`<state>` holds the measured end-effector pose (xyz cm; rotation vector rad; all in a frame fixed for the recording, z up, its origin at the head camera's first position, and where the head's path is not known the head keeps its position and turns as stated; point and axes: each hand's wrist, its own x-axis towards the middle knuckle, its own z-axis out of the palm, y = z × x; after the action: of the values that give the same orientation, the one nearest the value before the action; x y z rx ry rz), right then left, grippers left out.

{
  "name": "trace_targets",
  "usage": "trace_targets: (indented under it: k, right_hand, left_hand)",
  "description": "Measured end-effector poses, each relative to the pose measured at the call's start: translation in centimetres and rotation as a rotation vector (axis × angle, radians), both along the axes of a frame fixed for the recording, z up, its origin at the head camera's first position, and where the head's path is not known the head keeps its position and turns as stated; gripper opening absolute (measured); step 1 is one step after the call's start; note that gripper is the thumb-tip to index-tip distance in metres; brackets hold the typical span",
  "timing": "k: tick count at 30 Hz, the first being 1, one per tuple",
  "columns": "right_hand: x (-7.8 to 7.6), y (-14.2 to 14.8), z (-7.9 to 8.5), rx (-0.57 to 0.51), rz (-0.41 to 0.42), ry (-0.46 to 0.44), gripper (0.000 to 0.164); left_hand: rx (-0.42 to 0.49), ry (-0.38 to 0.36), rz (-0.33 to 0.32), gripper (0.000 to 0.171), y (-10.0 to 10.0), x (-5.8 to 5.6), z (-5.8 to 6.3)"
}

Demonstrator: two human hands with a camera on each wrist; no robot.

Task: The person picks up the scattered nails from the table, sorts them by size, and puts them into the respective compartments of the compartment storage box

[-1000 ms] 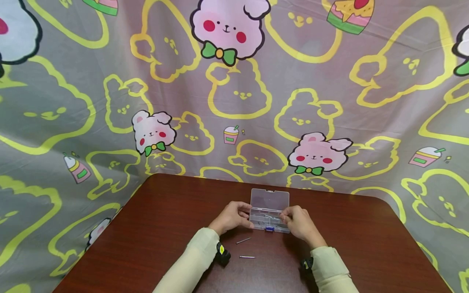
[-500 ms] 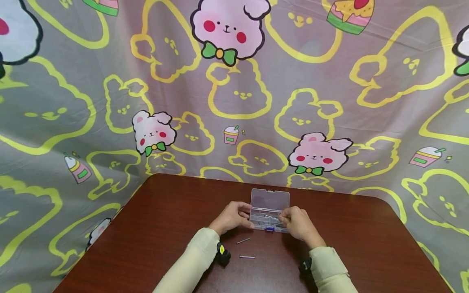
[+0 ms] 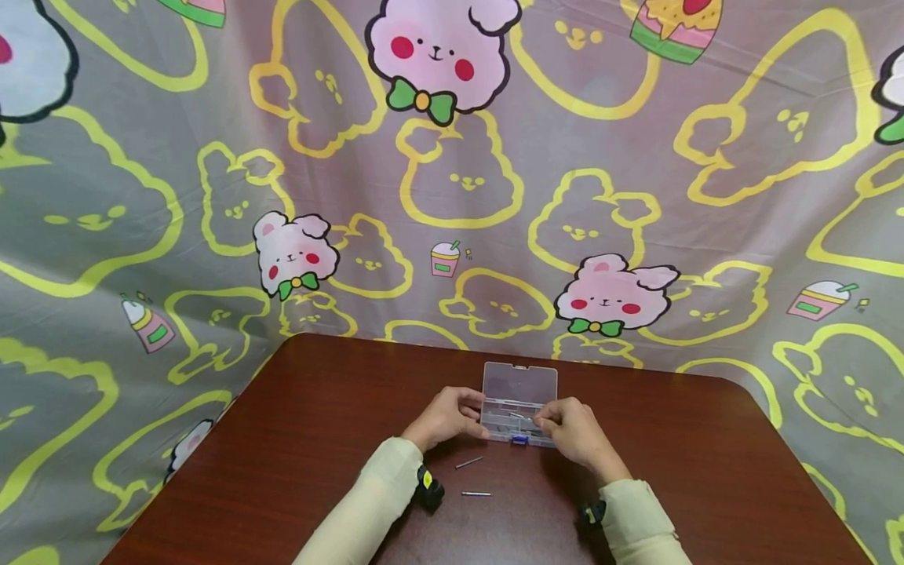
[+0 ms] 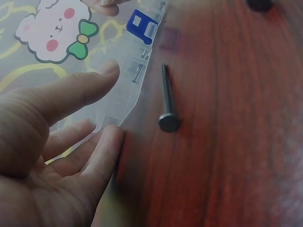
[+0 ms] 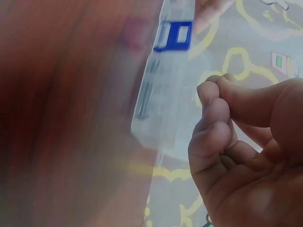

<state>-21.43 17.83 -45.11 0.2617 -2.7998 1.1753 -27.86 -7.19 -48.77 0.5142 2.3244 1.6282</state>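
A clear plastic compartment box (image 3: 497,424) with a blue latch (image 3: 519,440) stands with its lid (image 3: 519,382) raised. Its left end is gripped by my left hand (image 3: 449,417), thumb near the front corner and fingers farther back. Over the box's right half, my right hand (image 3: 577,430) pinches with thumb and fingertips, and a thin silver nail shows right at them in the head view. The right wrist view hides what lies between those fingertips. Small nails (image 4: 138,73) lie in the front compartments. One loose nail (image 4: 167,99) is on the table close to my left hand.
A second loose nail (image 3: 476,494) lies nearer the front of the brown wooden table (image 3: 353,392). Behind the table hangs a grey cloth (image 3: 480,314) with cartoon bears. Each wrist carries a black camera (image 3: 429,490).
My right hand's fingertips have shifted slightly left over the box. The left hand, the box and the two loose nails stay in place.
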Motion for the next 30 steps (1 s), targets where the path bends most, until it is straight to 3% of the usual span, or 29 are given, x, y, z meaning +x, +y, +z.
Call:
trace_targets:
  k: [7, 13, 20, 30]
  right_hand:
    - [0.7, -1.3, 0.3, -0.039, 0.043, -0.005, 0.014]
    - [1.4, -2.3, 0.3, -0.055, 0.136, -0.008, 0.014]
    - [2.2, -3.4, -0.3, -0.006, 0.261, 0.019, 0.011]
    - [3.3, -5.1, -1.2, 0.044, 0.374, -0.022, 0.015]
  left_hand:
    - [0.016, 0.001, -0.001, 0.061, 0.1, 0.0, 0.1]
    - [0.023, 0.001, 0.000, 0.061, 0.1, 0.0, 0.1]
    - [0.030, -0.002, -0.009, 0.061, 0.0, 0.0, 0.1]
    - [0.030, -0.004, -0.007, 0.060, -0.1, 0.1, 0.0]
